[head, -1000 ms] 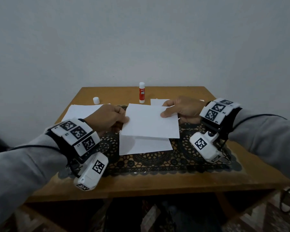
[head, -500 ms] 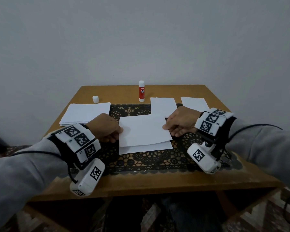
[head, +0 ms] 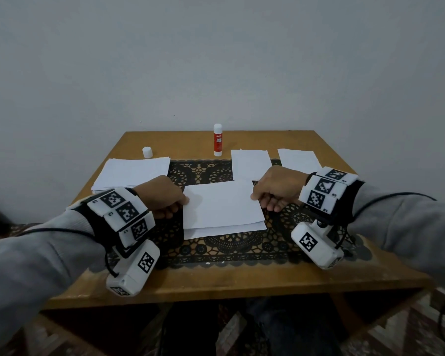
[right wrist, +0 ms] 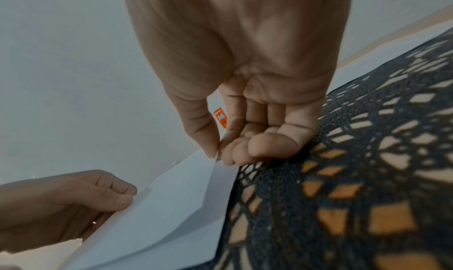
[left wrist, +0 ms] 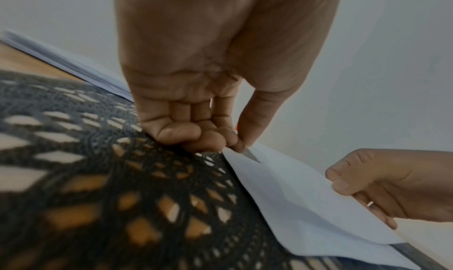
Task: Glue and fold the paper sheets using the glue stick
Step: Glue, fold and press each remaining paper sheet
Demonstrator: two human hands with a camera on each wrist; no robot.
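Note:
A white paper sheet (head: 222,204) lies half folded toward me on the black lace mat (head: 229,247) in mid-table. Its upper flap arches above the lower layer (head: 224,229), which shows along the near edge. My left hand (head: 162,197) pinches the flap's left edge between thumb and forefinger, as the left wrist view shows for this hand (left wrist: 241,145) on the sheet (left wrist: 306,206). At the right edge my right hand (head: 272,192) pinches the same flap; the right wrist view shows it (right wrist: 218,154) holding the sheet (right wrist: 171,206). The red and white glue stick (head: 218,140) stands uncapped at the back.
A stack of white sheets (head: 131,173) lies at the back left, with the glue's white cap (head: 147,152) behind it. Two folded papers (head: 251,163) (head: 298,159) lie at the back right. The wooden table (head: 216,281) stands against a plain wall.
Both hands have brought the lifted far half of the sheet down and toward me, so the flap now lies low over the near half. The camera view tilted slightly.

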